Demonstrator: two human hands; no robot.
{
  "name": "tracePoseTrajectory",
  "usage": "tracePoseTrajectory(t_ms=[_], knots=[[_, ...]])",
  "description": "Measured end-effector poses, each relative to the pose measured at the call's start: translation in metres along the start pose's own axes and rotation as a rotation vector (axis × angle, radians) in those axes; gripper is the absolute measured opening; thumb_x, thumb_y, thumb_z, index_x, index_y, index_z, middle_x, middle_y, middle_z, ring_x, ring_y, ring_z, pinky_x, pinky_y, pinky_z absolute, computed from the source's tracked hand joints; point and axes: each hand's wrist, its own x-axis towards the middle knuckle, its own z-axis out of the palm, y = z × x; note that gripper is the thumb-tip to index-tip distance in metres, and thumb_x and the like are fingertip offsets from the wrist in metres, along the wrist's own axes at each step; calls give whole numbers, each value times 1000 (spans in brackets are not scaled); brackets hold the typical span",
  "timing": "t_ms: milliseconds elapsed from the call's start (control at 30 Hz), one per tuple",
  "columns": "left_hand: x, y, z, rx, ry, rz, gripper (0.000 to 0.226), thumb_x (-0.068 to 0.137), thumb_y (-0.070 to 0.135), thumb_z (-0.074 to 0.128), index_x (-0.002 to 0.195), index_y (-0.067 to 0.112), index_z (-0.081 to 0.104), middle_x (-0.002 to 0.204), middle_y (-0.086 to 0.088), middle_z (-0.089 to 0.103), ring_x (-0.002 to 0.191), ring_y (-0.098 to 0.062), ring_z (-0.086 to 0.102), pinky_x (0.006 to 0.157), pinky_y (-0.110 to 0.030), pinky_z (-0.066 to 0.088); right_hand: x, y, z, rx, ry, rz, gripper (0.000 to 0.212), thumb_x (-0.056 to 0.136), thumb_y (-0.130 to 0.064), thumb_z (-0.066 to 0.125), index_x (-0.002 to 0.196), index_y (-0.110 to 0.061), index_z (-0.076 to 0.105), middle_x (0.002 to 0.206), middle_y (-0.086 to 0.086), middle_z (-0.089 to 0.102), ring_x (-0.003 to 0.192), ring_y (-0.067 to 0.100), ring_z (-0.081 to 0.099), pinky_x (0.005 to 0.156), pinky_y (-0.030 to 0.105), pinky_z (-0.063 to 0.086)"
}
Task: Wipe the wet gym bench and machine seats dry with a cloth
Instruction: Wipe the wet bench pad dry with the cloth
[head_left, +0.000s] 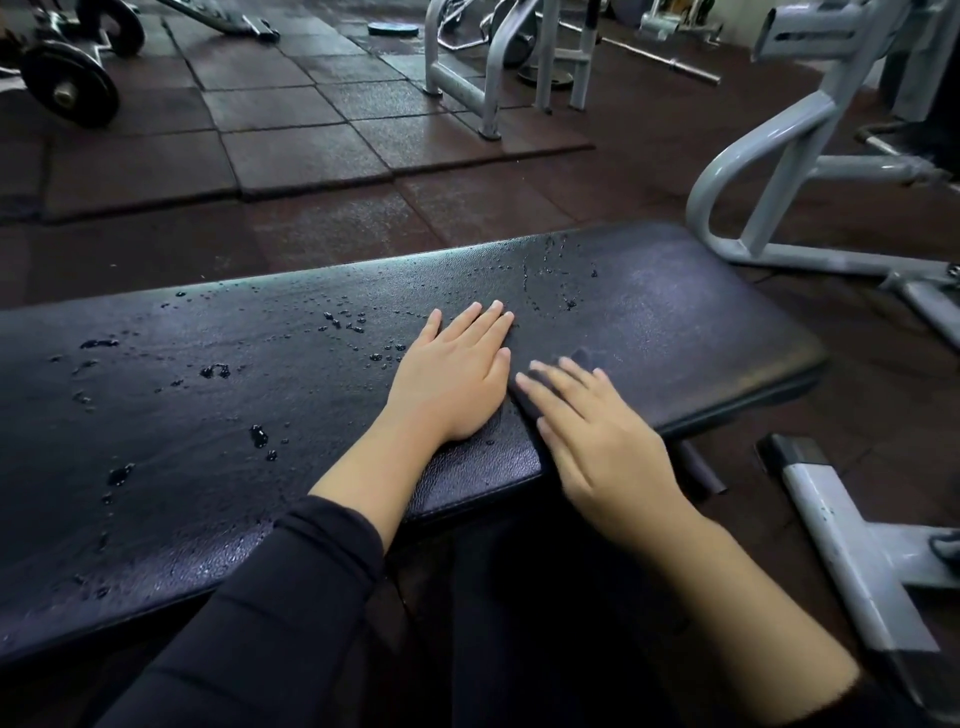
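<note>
Both grips flat on wet worktop, cloth under right.

Right hand spread wide, fingers straight, pressing dark cloth onto padded worktop near front edge; motion-blurred. Left hand just beside, flat, fingers straight, holding nothing. Water droplets scattered left of hands and beyond them; surface right of cloth dull, without beads. Grey machine frame on floor beyond right end; barbell plates far left.
</note>
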Motion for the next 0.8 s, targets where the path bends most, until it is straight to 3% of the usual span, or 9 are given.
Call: tracePoseTrajectory(t_ms=[133, 267, 367, 467, 567, 633, 700, 800], knots=[[-1, 0, -1, -5, 4, 2, 52, 105, 34, 19, 155, 25, 14, 162, 11, 8, 148, -8, 4, 121, -38, -1, -29, 31, -19, 88, -58, -94, 42, 99, -27, 31, 138, -19, 46, 144, -5, 43, 138, 14, 32, 116, 32, 19], [-1, 0, -1, -19, 1, -7, 52, 105, 34, 19, 155, 24, 14, 162, 10, 7, 148, -8, 3, 121, -37, -3, -12, 67, -26, 86, -67, 53, 46, 97, -34, 28, 136, -21, 47, 140, -2, 48, 136, 13, 33, 115, 28, 17], [0, 1, 0, -23, 14, -28, 52, 104, 34, 21, 155, 22, 16, 162, 8, 8, 149, -9, 3, 121, -37, -3, 16, 58, -17, 76, -40, 110, 51, 93, -37, 26, 133, -19, 52, 137, 0, 52, 133, 21, 41, 114, 35, 23], [0, 1, 1, -9, 66, -100, 53, 104, 35, 25, 154, 20, 20, 162, 5, 11, 149, -11, 4, 120, -39, -5, 28, 26, -3, 30, -37, -20, 47, 93, -31, 31, 129, -15, 56, 135, 4, 55, 127, 27, 49, 108, 44, 31], [-1, 0, 1, 4, 103, -183, 52, 103, 35, 26, 153, 23, 22, 162, 3, 14, 149, -15, 6, 118, -42, -5, 26, 12, -4, 68, -91, -123, 48, 94, -34, 30, 134, -18, 50, 141, -2, 48, 133, 19, 42, 112, 35, 26], [-2, -1, 2, 18, 107, -217, 51, 103, 35, 24, 153, 26, 21, 162, 2, 14, 149, -18, 7, 118, -45, -3, 27, 19, -9, 161, -131, -68, 52, 92, -43, 26, 137, -26, 45, 147, -10, 39, 137, 10, 33, 115, 30, 24], [-1, -1, 2, 22, 100, -243, 52, 103, 36, 22, 154, 28, 19, 162, 0, 11, 149, -19, 5, 119, -46, -3, 25, 24, -11, 178, -77, 29, 51, 90, -49, 27, 135, -35, 47, 146, -14, 37, 134, 7, 36, 106, 28, 36], [1, -1, 2, 25, 84, -274, 53, 103, 38, 19, 155, 28, 14, 163, -2, 7, 150, -21, 2, 119, -45, -4, 22, 18, -6, 90, -35, 82, 50, 91, -47, 30, 134, -32, 49, 139, -6, 47, 132, 15, 40, 105, 35, 39]])
